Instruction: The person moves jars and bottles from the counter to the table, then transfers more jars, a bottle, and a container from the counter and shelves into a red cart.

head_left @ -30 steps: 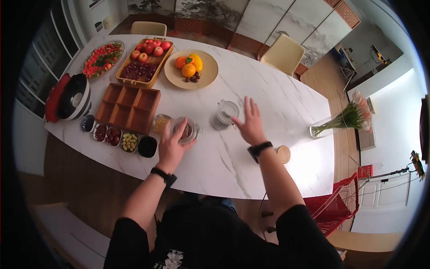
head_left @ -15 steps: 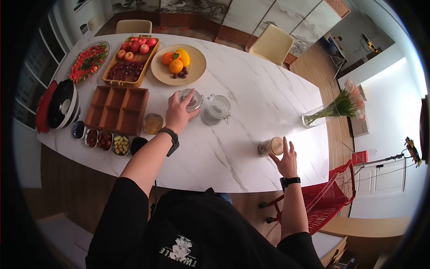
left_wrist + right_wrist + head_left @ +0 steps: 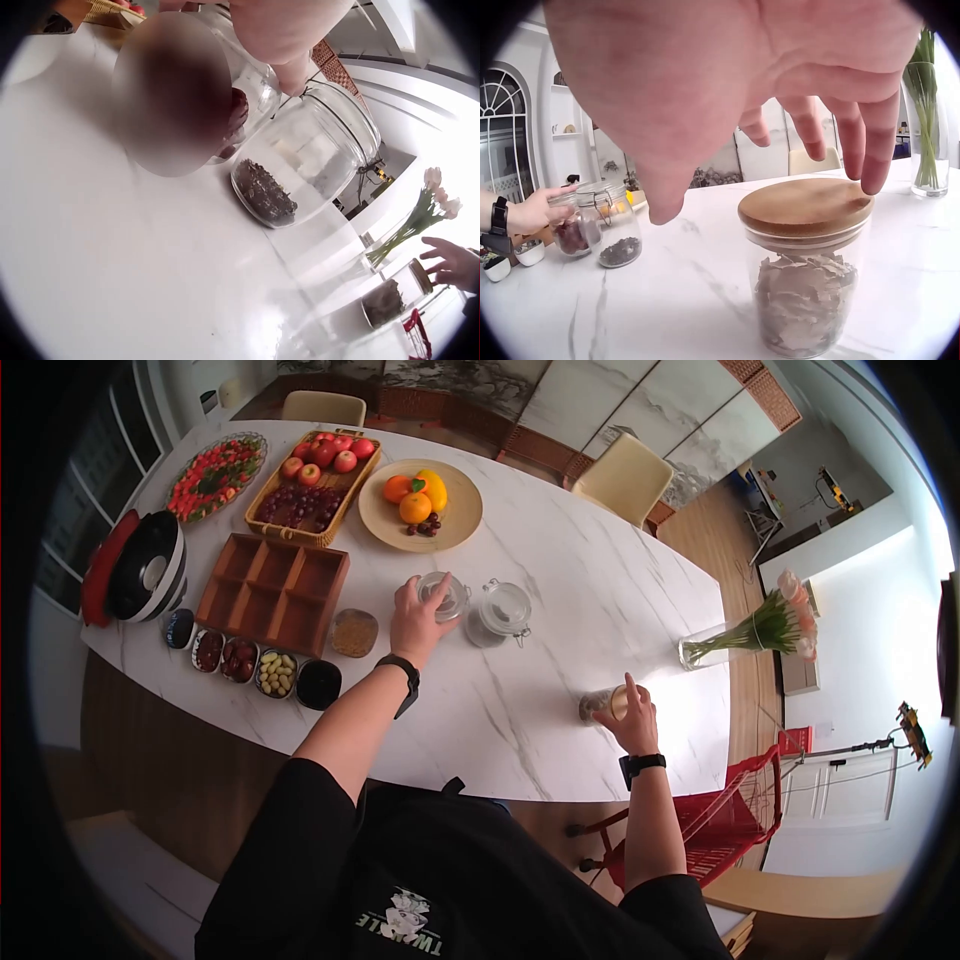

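My left hand (image 3: 418,622) grips the top of a clip-top glass jar (image 3: 456,600) with dark red dried pieces inside. Right beside it stands a second clip-top jar (image 3: 500,616), with dark, crumbly dried bits (image 3: 264,196) at its bottom. Toward the table's right side is a glass jar with a round wooden lid (image 3: 802,206), upright and filled with pale brown flakes (image 3: 804,300). Over that lid my right hand (image 3: 632,726) spreads its fingers, a fingertip right at the rim and the thumb held apart on the near side.
A wooden six-compartment box (image 3: 262,622) stands at left, with several small filled bowls (image 3: 276,674) along its near side. Behind are a fruit basket (image 3: 262,525), a fruit plate (image 3: 465,525) and a wok (image 3: 150,570). A flower vase (image 3: 705,647) stands at right.
My left hand has carried its jar away from the grain bowl to beside the second jar. My right hand has left that jar and moved right, over the wooden-lidded one.
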`<control>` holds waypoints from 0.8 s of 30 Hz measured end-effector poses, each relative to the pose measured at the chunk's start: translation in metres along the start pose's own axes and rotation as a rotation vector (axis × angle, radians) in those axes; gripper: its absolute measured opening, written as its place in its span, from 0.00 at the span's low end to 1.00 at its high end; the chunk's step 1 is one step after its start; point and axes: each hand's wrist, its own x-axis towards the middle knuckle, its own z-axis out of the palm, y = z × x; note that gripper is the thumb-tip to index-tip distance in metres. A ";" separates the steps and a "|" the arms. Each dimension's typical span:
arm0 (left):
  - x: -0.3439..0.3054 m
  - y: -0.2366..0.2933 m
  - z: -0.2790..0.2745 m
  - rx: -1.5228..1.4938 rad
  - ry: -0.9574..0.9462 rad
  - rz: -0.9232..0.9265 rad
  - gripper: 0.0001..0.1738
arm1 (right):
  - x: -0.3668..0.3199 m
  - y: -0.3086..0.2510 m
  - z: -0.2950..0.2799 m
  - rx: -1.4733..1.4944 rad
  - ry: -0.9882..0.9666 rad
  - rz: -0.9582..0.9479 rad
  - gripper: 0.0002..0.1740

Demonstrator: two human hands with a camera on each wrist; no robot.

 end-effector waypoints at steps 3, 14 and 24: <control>-0.003 -0.002 0.001 -0.001 0.002 0.007 0.46 | 0.004 0.007 0.004 -0.172 -0.027 0.067 0.61; 0.008 -0.006 0.007 -0.086 -0.022 0.068 0.54 | 0.020 0.018 0.023 0.066 -0.020 0.124 0.52; -0.075 0.011 -0.075 0.103 -0.308 0.264 0.60 | 0.147 -0.102 -0.035 0.220 0.151 -0.337 0.49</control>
